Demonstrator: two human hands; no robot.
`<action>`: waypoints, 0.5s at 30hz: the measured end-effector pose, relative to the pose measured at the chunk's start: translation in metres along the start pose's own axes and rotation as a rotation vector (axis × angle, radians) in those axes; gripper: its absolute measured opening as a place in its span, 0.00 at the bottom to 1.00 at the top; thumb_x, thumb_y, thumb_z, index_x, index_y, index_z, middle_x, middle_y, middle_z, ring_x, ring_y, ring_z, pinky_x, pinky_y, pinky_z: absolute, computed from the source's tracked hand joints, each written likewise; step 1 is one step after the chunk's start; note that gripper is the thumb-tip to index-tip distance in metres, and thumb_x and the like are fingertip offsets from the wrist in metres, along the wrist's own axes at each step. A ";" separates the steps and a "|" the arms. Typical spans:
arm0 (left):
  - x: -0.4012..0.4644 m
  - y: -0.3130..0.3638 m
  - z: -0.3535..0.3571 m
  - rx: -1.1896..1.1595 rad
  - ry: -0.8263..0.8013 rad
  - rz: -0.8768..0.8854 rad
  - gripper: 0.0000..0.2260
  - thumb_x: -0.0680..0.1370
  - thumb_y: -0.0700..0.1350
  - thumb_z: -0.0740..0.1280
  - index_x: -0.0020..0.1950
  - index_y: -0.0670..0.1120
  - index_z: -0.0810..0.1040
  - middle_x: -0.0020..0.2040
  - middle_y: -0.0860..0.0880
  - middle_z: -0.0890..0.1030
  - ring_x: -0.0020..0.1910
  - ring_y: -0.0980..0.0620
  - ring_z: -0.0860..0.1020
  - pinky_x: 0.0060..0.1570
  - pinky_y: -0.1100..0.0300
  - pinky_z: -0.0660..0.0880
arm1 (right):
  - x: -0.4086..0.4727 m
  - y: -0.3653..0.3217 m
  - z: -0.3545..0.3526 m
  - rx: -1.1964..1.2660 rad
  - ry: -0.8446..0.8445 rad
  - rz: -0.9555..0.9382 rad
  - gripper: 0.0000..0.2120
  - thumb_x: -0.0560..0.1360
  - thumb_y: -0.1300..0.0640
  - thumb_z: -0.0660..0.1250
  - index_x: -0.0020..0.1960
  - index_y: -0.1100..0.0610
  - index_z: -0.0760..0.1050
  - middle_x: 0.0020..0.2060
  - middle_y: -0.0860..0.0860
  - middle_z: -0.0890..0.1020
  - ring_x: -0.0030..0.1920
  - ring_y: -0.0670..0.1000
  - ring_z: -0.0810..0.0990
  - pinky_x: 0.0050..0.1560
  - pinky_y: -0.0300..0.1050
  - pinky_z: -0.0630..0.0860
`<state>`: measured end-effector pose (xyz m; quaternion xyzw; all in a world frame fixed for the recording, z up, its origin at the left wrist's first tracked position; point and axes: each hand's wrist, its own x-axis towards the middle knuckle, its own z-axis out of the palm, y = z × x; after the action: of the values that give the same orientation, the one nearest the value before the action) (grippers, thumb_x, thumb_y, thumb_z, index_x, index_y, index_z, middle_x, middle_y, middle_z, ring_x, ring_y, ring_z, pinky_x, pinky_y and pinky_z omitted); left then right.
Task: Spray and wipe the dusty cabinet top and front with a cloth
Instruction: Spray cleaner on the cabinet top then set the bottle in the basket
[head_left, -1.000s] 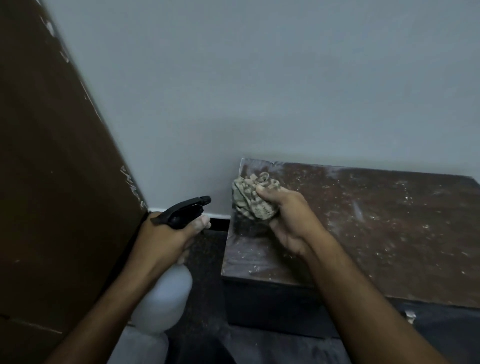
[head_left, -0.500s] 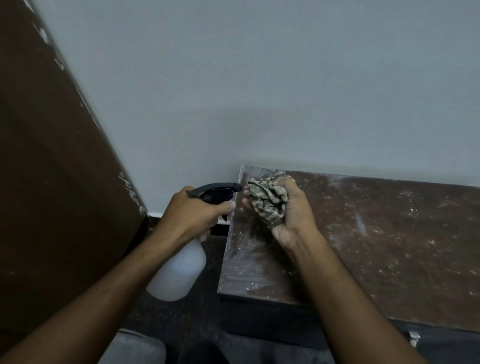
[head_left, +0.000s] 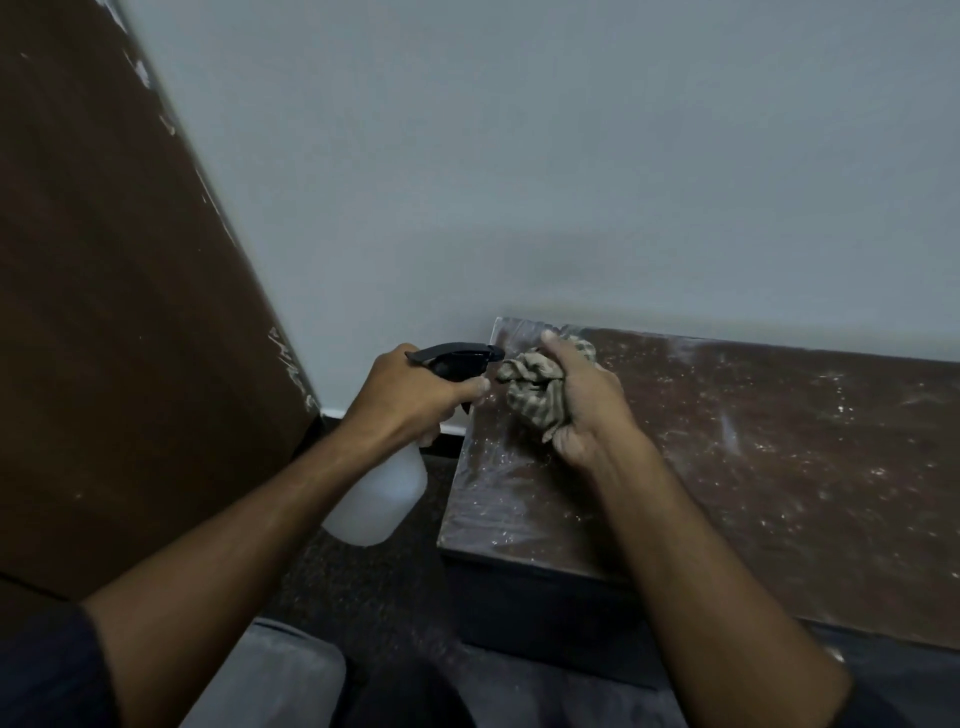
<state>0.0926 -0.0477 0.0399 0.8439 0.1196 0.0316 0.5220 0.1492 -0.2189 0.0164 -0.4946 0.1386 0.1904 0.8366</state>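
Observation:
A low dark-brown cabinet (head_left: 779, 467) stands against the wall, its top speckled with pale dust and smears. My right hand (head_left: 582, 410) grips a bunched, checked beige cloth (head_left: 530, 389) above the top's far left corner. My left hand (head_left: 415, 400) holds a white spray bottle (head_left: 379, 499) by its black trigger head (head_left: 457, 358), just left of the cabinet. The nozzle points at the cloth and almost touches it. The cabinet's dark front (head_left: 545, 618) shows below the top's near edge.
A tall brown wooden panel (head_left: 104, 312) with chipped white marks leans along the left. A plain grey wall (head_left: 571, 156) rises behind the cabinet. Dark carpet (head_left: 374, 587) lies between panel and cabinet. My knee in grey fabric (head_left: 280, 675) is at the bottom.
My left hand has raised the spray bottle and swung it right, bringing the nozzle up to the cloth. My right hand has lifted the cloth slightly toward the back left corner.

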 end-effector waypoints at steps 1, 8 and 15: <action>0.000 0.000 0.001 -0.003 0.004 -0.008 0.14 0.68 0.52 0.77 0.45 0.44 0.84 0.26 0.48 0.78 0.22 0.49 0.72 0.27 0.60 0.71 | -0.001 -0.002 -0.001 0.010 -0.055 -0.006 0.11 0.79 0.54 0.68 0.51 0.62 0.79 0.50 0.66 0.84 0.44 0.60 0.82 0.49 0.55 0.80; 0.000 0.008 0.002 0.141 0.007 -0.011 0.12 0.66 0.52 0.75 0.37 0.44 0.82 0.22 0.52 0.77 0.22 0.52 0.74 0.26 0.60 0.74 | -0.003 0.000 -0.007 0.077 -0.123 -0.120 0.12 0.79 0.60 0.69 0.54 0.70 0.81 0.48 0.64 0.85 0.45 0.57 0.86 0.54 0.58 0.84; -0.001 0.011 -0.003 0.060 0.016 -0.005 0.16 0.67 0.55 0.75 0.39 0.42 0.83 0.25 0.49 0.78 0.23 0.48 0.73 0.27 0.53 0.75 | -0.004 0.006 0.004 0.099 -0.062 -0.124 0.15 0.75 0.56 0.71 0.58 0.63 0.80 0.49 0.62 0.86 0.46 0.63 0.86 0.45 0.63 0.83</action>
<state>0.0928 -0.0499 0.0511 0.8587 0.1267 0.0335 0.4954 0.1429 -0.2139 0.0155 -0.4542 0.0908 0.1465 0.8741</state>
